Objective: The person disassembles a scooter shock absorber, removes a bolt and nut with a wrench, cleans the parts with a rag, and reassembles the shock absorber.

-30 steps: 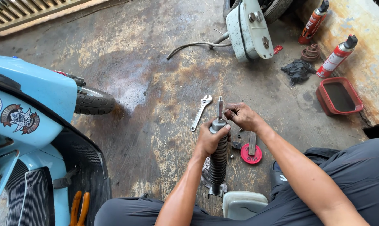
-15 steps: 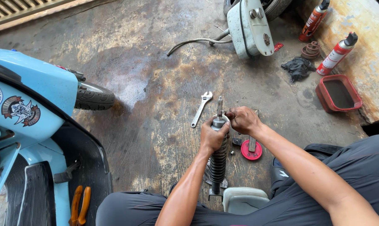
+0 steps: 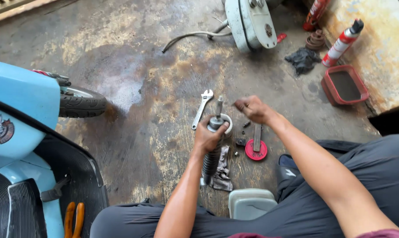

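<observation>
Left hand grips a shock absorber upright on the concrete floor; right hand hovers just beside its top.

The shock (image 3: 212, 154) stands on the floor (image 3: 133, 83) between the person's knees, its thin rod pointing up. The left hand (image 3: 209, 135) is wrapped tight around its upper end, above the dark coil spring. The right hand (image 3: 252, 108) hangs in the air to the right of the rod, fingers loosely curled; whether it pinches anything I cannot tell. A grey rag (image 3: 222, 172) lies at the shock's foot, a wrench (image 3: 202, 108) just left of it, a red disc (image 3: 256, 150) to the right. A blue scooter (image 3: 23, 114) stands at far left.
</observation>
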